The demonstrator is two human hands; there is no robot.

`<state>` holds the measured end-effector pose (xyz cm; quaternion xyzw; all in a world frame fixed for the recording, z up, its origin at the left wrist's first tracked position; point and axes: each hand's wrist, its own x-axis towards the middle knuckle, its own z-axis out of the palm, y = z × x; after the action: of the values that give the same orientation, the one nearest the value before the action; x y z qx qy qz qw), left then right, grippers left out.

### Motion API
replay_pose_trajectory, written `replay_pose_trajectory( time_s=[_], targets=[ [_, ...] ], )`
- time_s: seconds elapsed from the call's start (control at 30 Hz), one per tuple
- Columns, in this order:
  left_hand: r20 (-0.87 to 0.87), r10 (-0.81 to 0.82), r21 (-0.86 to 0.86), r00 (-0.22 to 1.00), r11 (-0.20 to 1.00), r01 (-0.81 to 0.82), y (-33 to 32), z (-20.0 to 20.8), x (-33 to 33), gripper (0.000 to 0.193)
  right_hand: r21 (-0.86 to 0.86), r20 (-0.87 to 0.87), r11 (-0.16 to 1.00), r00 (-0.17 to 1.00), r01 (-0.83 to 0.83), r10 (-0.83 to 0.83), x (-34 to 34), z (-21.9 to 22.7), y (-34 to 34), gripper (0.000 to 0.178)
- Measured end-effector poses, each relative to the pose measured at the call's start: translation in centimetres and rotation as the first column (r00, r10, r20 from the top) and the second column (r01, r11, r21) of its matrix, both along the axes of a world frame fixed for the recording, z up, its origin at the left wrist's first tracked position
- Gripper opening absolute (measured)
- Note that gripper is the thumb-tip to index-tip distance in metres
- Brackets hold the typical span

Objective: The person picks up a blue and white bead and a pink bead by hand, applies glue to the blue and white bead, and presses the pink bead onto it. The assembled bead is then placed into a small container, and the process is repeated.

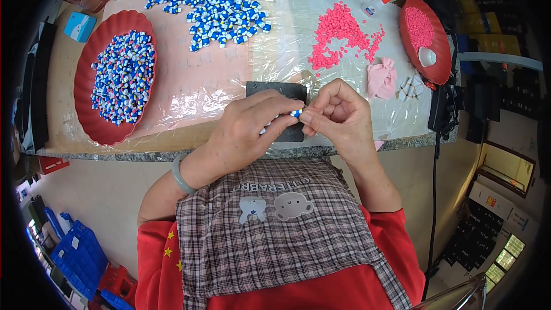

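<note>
Left hand (244,123) and right hand (346,119) grip 1 blue-white piece (296,113), 9 o'clock bowlful (123,77) perhaps done, 1 o'clock pink pieces (330,31) remaining.

Small, rounded blue-and-white piece (296,113) — perhaps yellow-flecked too — right between left grip (244,124) and right grip (346,125).

Clock centre: the joined hands. The left hand (244,125) and right hand (342,119) obstruct the black plate (272,87). Clear lane: 12 o'clock, between the blue-and-white pile (229,14) at 11 and pink pile (328,46) at 1. Further obstacles: left red tray (84,89), 9 to 10; pink cloth (382,78), 2.
</note>
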<state>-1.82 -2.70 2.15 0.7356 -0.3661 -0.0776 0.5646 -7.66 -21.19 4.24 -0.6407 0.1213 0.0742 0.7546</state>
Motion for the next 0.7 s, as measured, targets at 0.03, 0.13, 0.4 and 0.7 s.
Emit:
replay_pose_trajectory(
  time_s=[0.03,0.13,0.4,0.7],
  targets=[
    [0.018,0.007,0.015,1.0,1.0,-0.008,0.0,0.0,-0.1,0.019,0.001,0.0,1.0,1.0,0.0,0.0,-0.1,0.2,0.2,0.022],
    [0.065,0.01,0.005,0.998,1.0,-0.01,0.0,-0.2,0.2,0.02,-0.196,0.025,0.98,0.999,0.031,-0.026,-0.2,0.8,0.7,0.021],
    [-0.807,-0.202,-0.281,0.555,0.958,-0.06,0.4,-0.7,0.6,0.022,0.166,0.03,0.986,0.999,0.004,-0.009,0.3,0.0,-1.1,0.022],
    [-0.838,-0.236,-0.343,0.492,0.929,-0.14,0.6,-1.3,0.8,0.019,0.366,0.011,0.93,0.999,0.033,-0.04,0.8,-1.2,-2.0,0.033]
  ],
)
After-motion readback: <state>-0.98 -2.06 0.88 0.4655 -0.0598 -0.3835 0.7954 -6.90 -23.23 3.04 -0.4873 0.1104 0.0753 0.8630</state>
